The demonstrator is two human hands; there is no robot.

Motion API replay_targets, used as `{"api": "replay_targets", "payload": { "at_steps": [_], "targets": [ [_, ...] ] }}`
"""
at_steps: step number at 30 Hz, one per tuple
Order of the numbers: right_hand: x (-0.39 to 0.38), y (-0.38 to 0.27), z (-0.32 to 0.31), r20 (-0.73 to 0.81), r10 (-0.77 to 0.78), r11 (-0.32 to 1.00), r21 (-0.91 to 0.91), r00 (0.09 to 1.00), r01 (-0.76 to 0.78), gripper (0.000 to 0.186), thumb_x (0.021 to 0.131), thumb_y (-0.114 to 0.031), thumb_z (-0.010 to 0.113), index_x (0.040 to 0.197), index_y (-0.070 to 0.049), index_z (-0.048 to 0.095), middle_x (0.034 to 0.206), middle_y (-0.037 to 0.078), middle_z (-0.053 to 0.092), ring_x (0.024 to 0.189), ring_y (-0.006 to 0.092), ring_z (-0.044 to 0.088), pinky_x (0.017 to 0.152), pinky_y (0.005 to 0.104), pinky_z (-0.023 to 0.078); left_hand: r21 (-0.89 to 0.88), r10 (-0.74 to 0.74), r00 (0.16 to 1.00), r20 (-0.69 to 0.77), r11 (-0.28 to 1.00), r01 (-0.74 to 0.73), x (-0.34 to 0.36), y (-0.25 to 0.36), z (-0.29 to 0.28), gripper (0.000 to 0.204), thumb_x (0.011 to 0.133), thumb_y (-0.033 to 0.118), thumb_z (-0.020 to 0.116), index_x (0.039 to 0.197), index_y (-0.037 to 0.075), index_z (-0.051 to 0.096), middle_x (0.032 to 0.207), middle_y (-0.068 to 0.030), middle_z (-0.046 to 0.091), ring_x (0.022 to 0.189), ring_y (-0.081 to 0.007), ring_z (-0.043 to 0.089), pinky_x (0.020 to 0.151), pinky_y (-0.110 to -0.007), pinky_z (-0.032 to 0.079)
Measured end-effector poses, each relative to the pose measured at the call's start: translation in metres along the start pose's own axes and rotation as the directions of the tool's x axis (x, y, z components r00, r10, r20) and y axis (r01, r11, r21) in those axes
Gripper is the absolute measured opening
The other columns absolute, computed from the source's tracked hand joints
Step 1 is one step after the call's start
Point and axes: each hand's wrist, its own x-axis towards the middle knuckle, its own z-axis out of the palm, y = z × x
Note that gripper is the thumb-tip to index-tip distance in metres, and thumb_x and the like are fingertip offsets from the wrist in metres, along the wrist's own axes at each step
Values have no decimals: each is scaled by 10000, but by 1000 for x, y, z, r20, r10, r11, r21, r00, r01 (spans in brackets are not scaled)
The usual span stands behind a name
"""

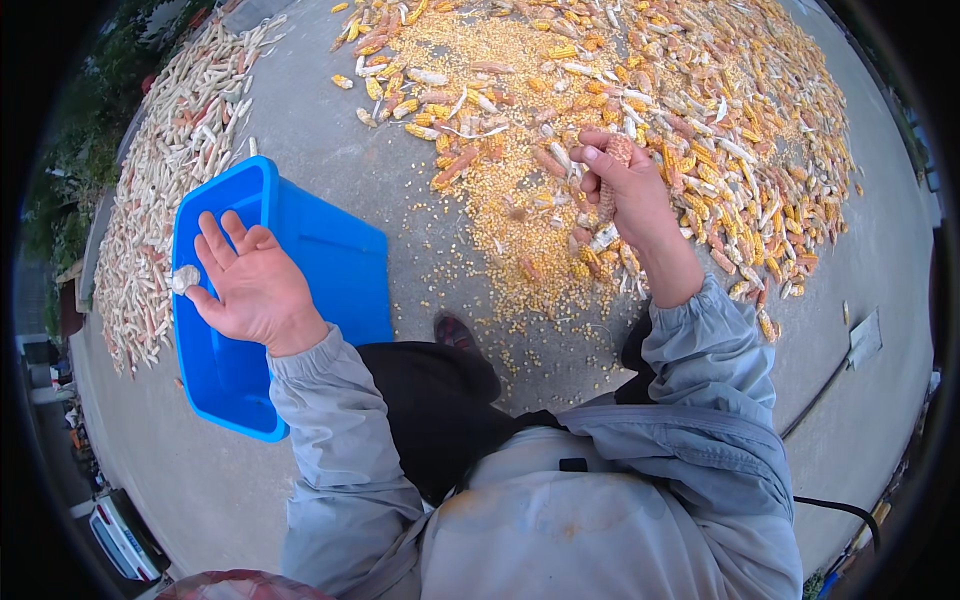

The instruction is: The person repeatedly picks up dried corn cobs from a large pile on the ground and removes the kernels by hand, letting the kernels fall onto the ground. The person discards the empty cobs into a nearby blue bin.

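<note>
My left hand (248,275) is open, palm up, over the blue plastic bin (340,270). A small whitish piece (186,279), perhaps a cob end-on, is just beyond its thumb; whether it touches the hand I cannot tell. My right hand (625,185) is closed around a reddish corn cob (606,203), above a spread of loose yellow kernels (520,260) and corn ears (735,180).
A long heap of pale cobs (140,270) lies left of the bin. A long-handled flat tool (862,335) rests on the concrete ground (840,420) at the right. A white vehicle (125,535) shows at the lower left edge, and greenery (70,170) borders the upper left.
</note>
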Motion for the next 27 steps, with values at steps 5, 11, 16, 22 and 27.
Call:
{"api": "replay_targets", "payload": {
  "at_steps": [5, 11, 16, 22, 27],
  "targets": [
    [15, 69, -36, -85, 250, 897, -355, 965, -263, 244, 830, -200, 644, 1004, -37, 590, 673, 27, 566, 570, 110, 530, 553, 260, 448, -84, -383, 923, 43, 919, 385, -19, -14, -18, 468, 949, 344, 345, 1269, 4, 378, 1180, -122, 515, 949, -236, 535, 721, -335, 444],
    [12, 194, -57, 45, 108, 336, -942, 993, 6, 366, 783, -293, 666, 1031, -34, 594, 881, 176, 588, 818, 311, 603, 737, 388, 490, 100, -533, 834, 144, 846, 523, -40, -35, 19, 339, 956, 240, 362, 1176, 14, 488, 958, -72, 559, 815, -158, 503, 680, -292, 415],
    [19, 257, -33, 114, 188, 398, -917, 975, 30, 354, 779, -277, 637, 1074, -85, 598, 1053, 188, 547, 958, 339, 570, 816, 406, 478, 165, -585, 796, 157, 810, 563, -47, -42, 29, 291, 952, 215, 374, 1125, 6, 478, 868, -72, 539, 724, -150, 468, 617, -288, 385],
    [76, 287, -25, 216, 33, 331, -924, 976, 193, 317, 802, -168, 562, 1111, -95, 575, 1242, 145, 474, 926, 316, 594, 806, 388, 493, 272, -596, 798, 90, 785, 556, -52, -60, 36, 233, 938, 190, 417, 1047, -9, 468, 774, -81, 514, 620, -151, 433, 533, -288, 343],
    [93, 306, -31, 274, 233, 413, -897, 933, 160, 318, 793, -179, 596, 1092, -77, 563, 1222, 84, 492, 967, 286, 581, 808, 388, 491, 339, -622, 783, 8, 739, 582, -49, -71, 39, 215, 930, 187, 442, 1016, -8, 469, 737, -89, 509, 597, -153, 428, 513, -282, 340]
  ]
}}
